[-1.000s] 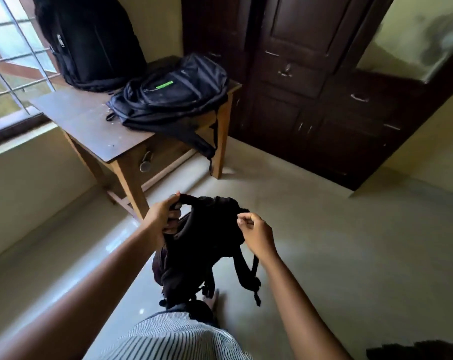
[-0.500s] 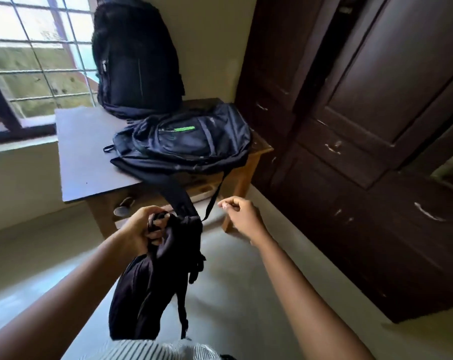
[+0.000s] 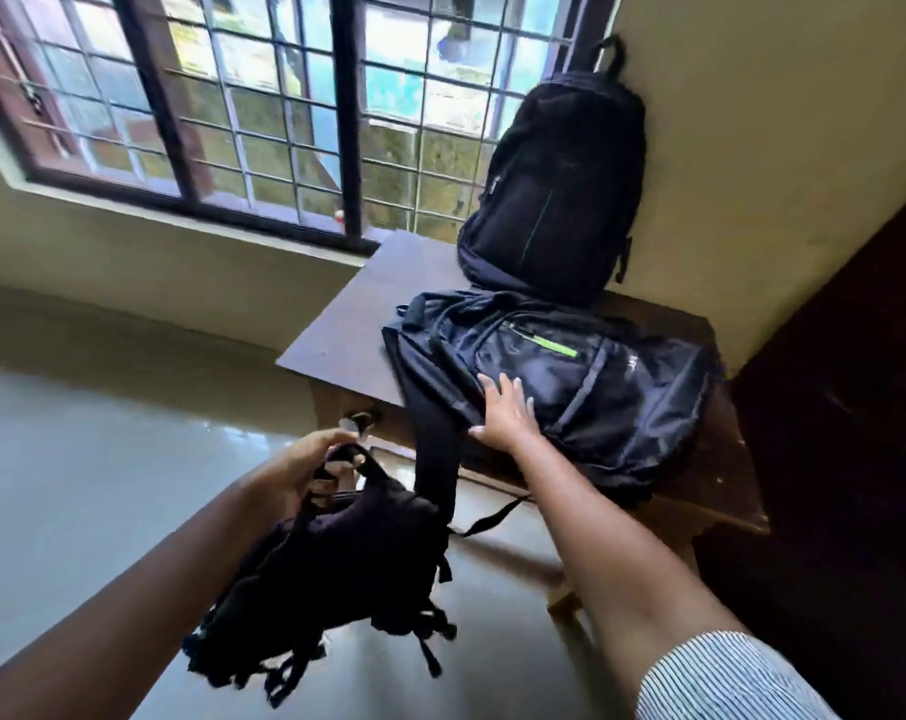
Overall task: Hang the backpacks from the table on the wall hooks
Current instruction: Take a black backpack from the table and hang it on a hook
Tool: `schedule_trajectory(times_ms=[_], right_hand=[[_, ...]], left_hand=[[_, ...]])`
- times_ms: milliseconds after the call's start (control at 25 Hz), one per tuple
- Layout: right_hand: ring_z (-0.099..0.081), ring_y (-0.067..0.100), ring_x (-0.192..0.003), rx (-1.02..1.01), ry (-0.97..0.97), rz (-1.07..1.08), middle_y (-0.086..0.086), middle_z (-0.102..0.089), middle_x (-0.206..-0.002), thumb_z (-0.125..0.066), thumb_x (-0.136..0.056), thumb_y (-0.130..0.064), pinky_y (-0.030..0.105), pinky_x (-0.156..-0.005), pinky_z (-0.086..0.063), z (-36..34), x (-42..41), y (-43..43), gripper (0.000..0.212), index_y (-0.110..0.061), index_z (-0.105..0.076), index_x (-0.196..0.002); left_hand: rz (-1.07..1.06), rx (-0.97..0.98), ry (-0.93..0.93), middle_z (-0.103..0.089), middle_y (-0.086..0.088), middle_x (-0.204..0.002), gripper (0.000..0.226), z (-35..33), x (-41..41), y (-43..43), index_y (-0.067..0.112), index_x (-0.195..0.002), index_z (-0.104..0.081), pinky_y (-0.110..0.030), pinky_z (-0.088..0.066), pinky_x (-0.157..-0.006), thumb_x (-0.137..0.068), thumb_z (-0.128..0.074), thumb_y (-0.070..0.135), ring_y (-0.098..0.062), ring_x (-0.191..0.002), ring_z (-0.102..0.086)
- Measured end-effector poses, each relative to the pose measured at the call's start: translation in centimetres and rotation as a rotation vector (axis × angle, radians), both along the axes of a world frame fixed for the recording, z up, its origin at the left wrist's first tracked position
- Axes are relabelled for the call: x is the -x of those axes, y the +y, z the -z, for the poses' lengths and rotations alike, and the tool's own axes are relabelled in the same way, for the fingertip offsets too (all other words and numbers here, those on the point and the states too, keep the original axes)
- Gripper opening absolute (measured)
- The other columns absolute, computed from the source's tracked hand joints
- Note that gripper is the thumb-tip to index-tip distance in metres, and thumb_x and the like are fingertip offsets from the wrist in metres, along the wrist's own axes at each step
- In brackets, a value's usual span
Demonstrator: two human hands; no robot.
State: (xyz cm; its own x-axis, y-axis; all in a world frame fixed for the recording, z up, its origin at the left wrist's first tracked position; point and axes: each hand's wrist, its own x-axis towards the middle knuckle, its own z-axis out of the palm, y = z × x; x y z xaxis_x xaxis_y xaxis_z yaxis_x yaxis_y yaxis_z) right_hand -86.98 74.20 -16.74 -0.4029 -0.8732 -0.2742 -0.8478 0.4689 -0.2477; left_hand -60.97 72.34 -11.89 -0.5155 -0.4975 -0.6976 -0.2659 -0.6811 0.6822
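Gripping the limp small backpack [image 3: 336, 579] by its loop, left hand [image 3: 305, 472] at seven o'clock, we are touching the flat backpack [image 3: 596, 387], right hand [image 3: 502, 413] spread.

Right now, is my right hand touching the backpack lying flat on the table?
Touching. The head view shows the right hand resting on the flat backpack, straight fingers pressed against its fabric.

Bare wood is left on the table [image 3: 344, 314] at its left side — a way in. The rest is filled by a flat backpack [image 3: 612, 402] and an upright backpack [image 3: 554, 189] against the wall [image 3: 752, 148]; the front edge is crossed by a hanging strap [image 3: 437, 459] beside the held small backpack [image 3: 346, 558]
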Motion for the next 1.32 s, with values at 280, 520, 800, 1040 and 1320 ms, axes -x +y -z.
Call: schedule_trajectory(times_ms=[280,520,800,1040,1320], right_hand=[[-0.042,0.037,-0.129,0.006,0.233,-0.327,0.018,-0.038,-0.146,-0.039,-0.087,-0.001,0.042,-0.103,-0.039,2.9,1.7,0.9,0.066,-0.023,-0.024,-0.146],[-0.06,0.039,-0.103,0.181,-0.133,-0.557,0.023,-0.066,-0.111,-0.045,-0.077,-0.003,0.038,-0.081,-0.047,-1.0,-9.6,4.2,0.065,-0.04,-0.048,-0.131],[-0.062,0.025,-0.108,0.237,-0.51,-1.003,0.011,-0.068,-0.114,-0.047,-0.073,-0.009,0.03,-0.08,-0.05,-2.4,-26.9,7.9,0.061,-0.041,-0.055,-0.124],[-0.064,0.012,-0.108,0.288,-0.667,-1.003,-0.002,-0.069,-0.116,-0.053,-0.076,-0.004,0.027,-0.089,-0.051,-2.4,-39.1,7.6,0.054,-0.038,-0.062,-0.118],[-0.06,0.008,-0.115,0.158,-0.656,-1.199,-0.005,-0.066,-0.123,-0.047,-0.076,0.001,0.027,-0.097,-0.048,0.7,-55.4,8.6,0.058,-0.034,-0.062,-0.12]], left_hand=[[-0.262,-0.056,-0.056,-0.027,0.005,-0.028,0.036,1.2,0.3,3.7,0.011,-0.062,-0.046,-0.009,-0.013,-0.027,-0.093,-0.035,0.025,-0.007,-0.019,-0.018],[-0.454,-0.059,-0.114,-0.029,0.005,-0.029,0.035,2.4,-6.1,7.6,0.012,-0.064,-0.047,-0.013,-0.013,-0.028,-0.093,-0.038,0.03,-0.007,-0.02,-0.017],[-0.775,-0.014,-0.119,-0.026,0.006,-0.031,0.036,1.3,-19.1,13.4,0.014,-0.063,-0.045,-0.014,-0.013,-0.032,-0.094,-0.035,0.03,-0.007,-0.021,-0.015],[-1.011,-0.029,-0.085,-0.027,0.006,-0.03,0.037,1.3,-30.9,19.6,0.013,-0.061,-0.045,-0.01,-0.013,-0.032,-0.093,-0.037,0.031,-0.006,-0.02,-0.017],[-1.172,-0.096,-0.096,-0.03,0.006,-0.031,0.034,4.2,-44.9,24.6,0.014,-0.064,-0.048,-0.014,-0.017,-0.033,-0.091,-0.042,0.035,-0.007,-0.021,-0.022]])
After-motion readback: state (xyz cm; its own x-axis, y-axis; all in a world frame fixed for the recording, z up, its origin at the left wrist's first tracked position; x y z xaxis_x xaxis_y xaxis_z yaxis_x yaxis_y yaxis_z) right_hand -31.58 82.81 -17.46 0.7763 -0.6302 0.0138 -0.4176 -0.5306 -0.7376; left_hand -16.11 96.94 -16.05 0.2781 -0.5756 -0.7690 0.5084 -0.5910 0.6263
